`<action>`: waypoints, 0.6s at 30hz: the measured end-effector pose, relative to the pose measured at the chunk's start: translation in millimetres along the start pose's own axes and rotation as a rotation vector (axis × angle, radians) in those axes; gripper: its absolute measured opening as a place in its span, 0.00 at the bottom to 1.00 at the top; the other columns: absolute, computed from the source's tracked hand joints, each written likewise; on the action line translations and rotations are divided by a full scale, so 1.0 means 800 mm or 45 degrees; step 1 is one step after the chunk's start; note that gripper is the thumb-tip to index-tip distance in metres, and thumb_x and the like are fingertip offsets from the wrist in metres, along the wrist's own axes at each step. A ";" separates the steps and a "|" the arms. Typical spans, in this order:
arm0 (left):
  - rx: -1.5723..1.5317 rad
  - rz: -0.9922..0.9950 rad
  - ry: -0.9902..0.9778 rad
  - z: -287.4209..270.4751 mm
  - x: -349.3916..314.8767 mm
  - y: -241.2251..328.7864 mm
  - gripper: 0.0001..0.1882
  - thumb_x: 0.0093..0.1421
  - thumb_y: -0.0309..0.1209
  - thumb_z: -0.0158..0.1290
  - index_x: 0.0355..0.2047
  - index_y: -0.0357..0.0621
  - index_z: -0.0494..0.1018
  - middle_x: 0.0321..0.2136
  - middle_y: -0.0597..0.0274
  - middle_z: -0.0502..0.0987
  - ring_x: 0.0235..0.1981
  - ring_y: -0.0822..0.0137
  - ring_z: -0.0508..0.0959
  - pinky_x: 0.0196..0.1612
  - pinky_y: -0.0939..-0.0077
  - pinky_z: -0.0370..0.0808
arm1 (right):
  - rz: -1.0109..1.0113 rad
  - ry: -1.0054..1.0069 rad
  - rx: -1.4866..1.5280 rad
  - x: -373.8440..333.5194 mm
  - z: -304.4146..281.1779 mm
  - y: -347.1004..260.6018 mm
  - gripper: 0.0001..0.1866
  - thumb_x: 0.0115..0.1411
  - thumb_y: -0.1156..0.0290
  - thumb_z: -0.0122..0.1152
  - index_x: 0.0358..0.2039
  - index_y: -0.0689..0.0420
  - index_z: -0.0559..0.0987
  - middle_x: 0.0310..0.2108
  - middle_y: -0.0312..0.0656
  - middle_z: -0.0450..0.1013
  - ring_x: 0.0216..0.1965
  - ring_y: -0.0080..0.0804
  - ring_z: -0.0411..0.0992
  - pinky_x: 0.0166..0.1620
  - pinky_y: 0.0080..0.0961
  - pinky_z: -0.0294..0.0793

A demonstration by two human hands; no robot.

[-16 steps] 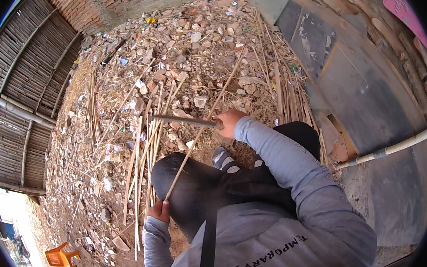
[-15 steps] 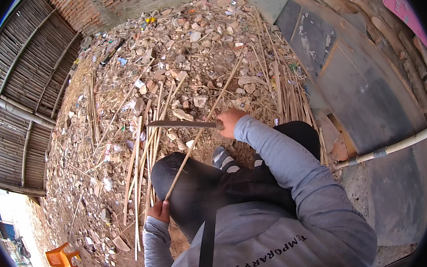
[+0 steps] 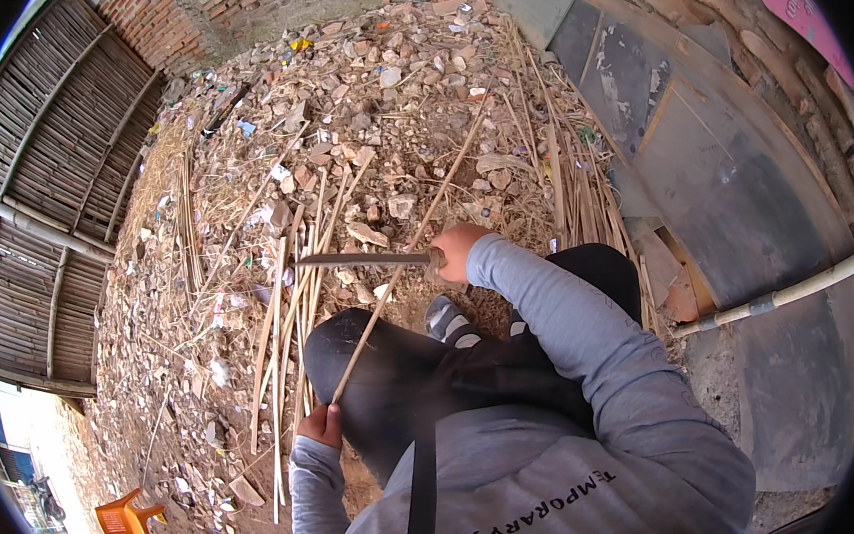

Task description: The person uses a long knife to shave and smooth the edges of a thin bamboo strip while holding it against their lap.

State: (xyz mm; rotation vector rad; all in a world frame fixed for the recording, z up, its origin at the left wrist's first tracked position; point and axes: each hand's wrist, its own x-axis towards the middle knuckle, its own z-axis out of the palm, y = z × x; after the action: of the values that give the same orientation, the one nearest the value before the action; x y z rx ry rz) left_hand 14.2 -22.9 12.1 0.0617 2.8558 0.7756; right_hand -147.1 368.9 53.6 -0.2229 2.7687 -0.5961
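Observation:
My left hand (image 3: pixel 321 425) is closed round the near end of a long, thin bamboo strip (image 3: pixel 367 330). The strip slants up and away to the right, passing over my left knee. In my right hand (image 3: pixel 458 251) is the handle of a machete (image 3: pixel 366 260), its dark blade pointing left and lying across the strip. Whether the blade cuts into the strip or only rests against it, I cannot tell. Several loose bamboo strips (image 3: pixel 290 308) lie on the ground beside my left knee.
Stony rubble (image 3: pixel 374 100) covers the ground ahead. More bamboo strips (image 3: pixel 576 190) lie at the right, beside dark leaning boards (image 3: pixel 731 183) and a pale pole (image 3: pixel 780 294). A bamboo wall (image 3: pixel 50 196) stands at the left, with an orange plastic chair (image 3: pixel 131 517) at lower left.
The machete has dropped slightly towards me along the strip, and its blade lies a little flatter. My left hand keeps its hold, nearly unmoved.

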 end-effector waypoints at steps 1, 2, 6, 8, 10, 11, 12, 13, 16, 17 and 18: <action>0.014 -0.012 -0.011 -0.001 -0.001 -0.001 0.23 0.62 0.47 0.43 0.26 0.38 0.71 0.17 0.42 0.71 0.23 0.42 0.74 0.26 0.55 0.68 | -0.014 -0.086 -0.053 -0.002 -0.002 -0.003 0.16 0.47 0.63 0.58 0.38 0.52 0.79 0.38 0.48 0.76 0.41 0.44 0.74 0.48 0.36 0.73; 0.015 -0.017 -0.010 0.000 -0.001 0.000 0.23 0.62 0.47 0.43 0.26 0.38 0.71 0.17 0.42 0.71 0.23 0.42 0.74 0.26 0.55 0.68 | -0.018 -0.088 -0.052 0.001 0.000 0.001 0.16 0.47 0.63 0.58 0.38 0.52 0.79 0.38 0.48 0.76 0.41 0.44 0.74 0.48 0.36 0.73; 0.028 -0.019 -0.001 -0.003 0.001 0.010 0.23 0.62 0.47 0.43 0.25 0.38 0.71 0.18 0.41 0.71 0.23 0.40 0.74 0.26 0.53 0.67 | 0.158 0.028 0.046 0.019 0.005 0.033 0.19 0.47 0.61 0.59 0.39 0.56 0.78 0.40 0.50 0.75 0.43 0.45 0.73 0.48 0.36 0.72; 0.073 -0.041 0.009 -0.003 0.001 0.011 0.23 0.62 0.47 0.43 0.25 0.39 0.71 0.18 0.40 0.72 0.24 0.38 0.73 0.27 0.51 0.67 | 0.266 0.094 0.130 0.024 0.008 0.040 0.20 0.47 0.61 0.59 0.40 0.58 0.77 0.41 0.51 0.74 0.44 0.47 0.73 0.49 0.36 0.72; 0.063 -0.039 0.014 -0.001 0.001 0.007 0.22 0.62 0.47 0.43 0.25 0.39 0.71 0.18 0.40 0.71 0.24 0.39 0.73 0.26 0.51 0.67 | 0.237 0.095 0.110 0.026 0.012 0.041 0.20 0.47 0.61 0.59 0.40 0.57 0.78 0.41 0.51 0.74 0.44 0.47 0.73 0.49 0.35 0.72; 0.053 -0.039 0.018 0.000 0.002 0.007 0.22 0.62 0.47 0.43 0.25 0.39 0.71 0.17 0.40 0.71 0.24 0.39 0.73 0.26 0.51 0.67 | 0.208 0.094 0.091 0.026 0.014 0.042 0.21 0.46 0.61 0.59 0.40 0.57 0.78 0.40 0.51 0.74 0.44 0.47 0.73 0.50 0.35 0.72; 0.050 -0.041 0.018 0.000 0.002 0.006 0.22 0.62 0.47 0.43 0.25 0.39 0.71 0.17 0.40 0.71 0.24 0.39 0.73 0.26 0.51 0.67 | 0.208 0.092 0.088 0.023 0.013 0.035 0.21 0.46 0.61 0.59 0.40 0.57 0.78 0.40 0.51 0.74 0.44 0.47 0.73 0.50 0.35 0.72; 0.034 -0.036 0.016 0.000 0.001 0.007 0.22 0.62 0.47 0.44 0.25 0.39 0.71 0.17 0.40 0.71 0.23 0.39 0.73 0.26 0.51 0.67 | 0.149 0.069 0.079 0.019 0.012 0.027 0.21 0.46 0.61 0.59 0.40 0.57 0.78 0.40 0.51 0.74 0.44 0.46 0.73 0.50 0.35 0.72; 0.010 -0.025 0.015 -0.003 -0.001 0.010 0.21 0.62 0.46 0.44 0.25 0.39 0.71 0.17 0.40 0.71 0.23 0.40 0.74 0.26 0.52 0.67 | 0.055 -0.010 0.008 0.012 0.008 0.017 0.21 0.46 0.61 0.59 0.41 0.56 0.77 0.40 0.51 0.74 0.44 0.46 0.73 0.49 0.36 0.72; 0.003 -0.019 0.015 -0.004 -0.001 0.011 0.21 0.62 0.46 0.44 0.24 0.39 0.71 0.17 0.40 0.71 0.23 0.40 0.74 0.26 0.52 0.67 | 0.022 -0.065 -0.054 0.012 0.008 0.016 0.22 0.45 0.61 0.59 0.42 0.55 0.77 0.41 0.50 0.75 0.44 0.45 0.73 0.49 0.36 0.72; 0.004 -0.022 0.017 -0.005 -0.001 0.013 0.21 0.62 0.46 0.44 0.24 0.39 0.71 0.17 0.40 0.71 0.23 0.40 0.74 0.26 0.52 0.67 | 0.018 -0.066 -0.054 0.013 0.007 0.017 0.22 0.45 0.61 0.59 0.42 0.55 0.77 0.41 0.50 0.75 0.44 0.45 0.73 0.49 0.36 0.72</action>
State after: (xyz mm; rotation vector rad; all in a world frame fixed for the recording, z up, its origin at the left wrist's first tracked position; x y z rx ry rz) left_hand 13.8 -16.0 20.7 0.0321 2.8665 0.7709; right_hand -156.0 377.1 40.7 -0.2245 2.7323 -0.5215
